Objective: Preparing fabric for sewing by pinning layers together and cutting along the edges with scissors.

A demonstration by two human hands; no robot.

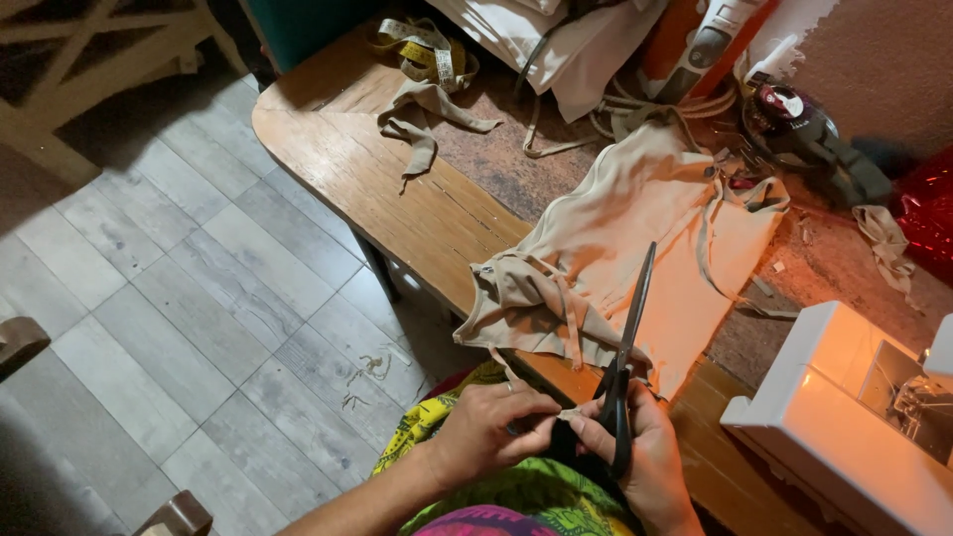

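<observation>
Fingertips of the left hand [491, 422] are being pinched together on a thin beige fabric strip [566, 414], kept taut for handling. Long black-handled scissors [627, 347] are being gripped closed-fisted by the right hand [645, 452], blades pointing toward twelve o'clock over the crumpled beige cloth garment [615, 248] on the wooden table [367, 169].

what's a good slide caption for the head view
Right hand holds black scissors while left hand pinches a thin strip of beige fabric at a wooden table.
</observation>
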